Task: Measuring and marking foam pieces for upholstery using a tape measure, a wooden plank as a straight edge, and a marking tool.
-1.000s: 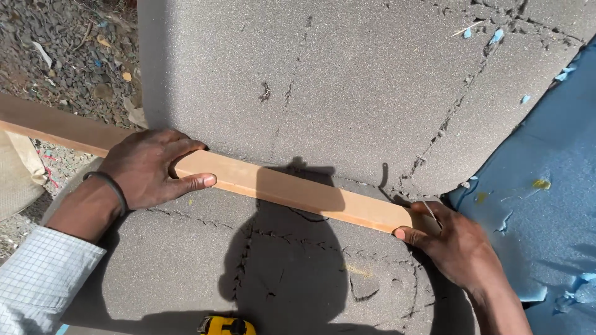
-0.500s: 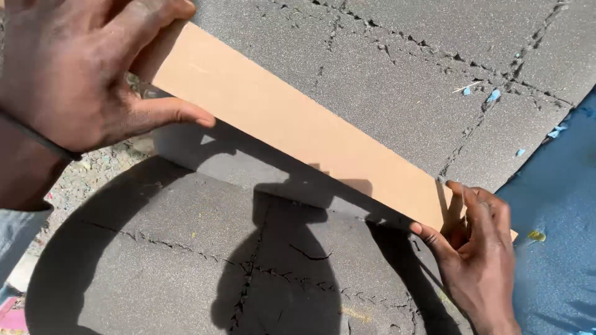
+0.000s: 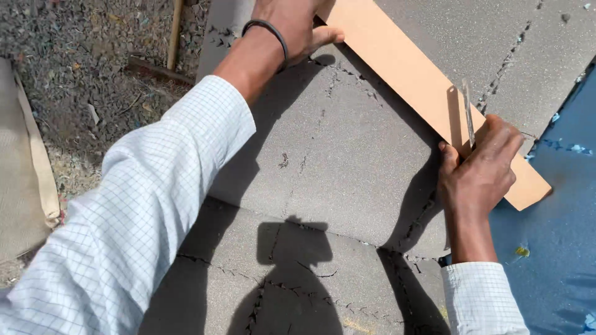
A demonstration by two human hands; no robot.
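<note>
Two bare hands press a long, flat wooden strip [image 3: 410, 80] onto a grey foam sheet [image 3: 347, 174]. The strip's long axis runs diagonally, from upper left down to lower right, its lower end overhanging blue foam [image 3: 559, 205]. The left hand [image 3: 292, 25] lies on the upper end, fingers hidden beyond the frame. The right hand [image 3: 481, 167] has fingers clamped together on a thin metal blade [image 3: 467, 111], upright against the strip. The grey foam is coarse, speckled and cracked.
</note>
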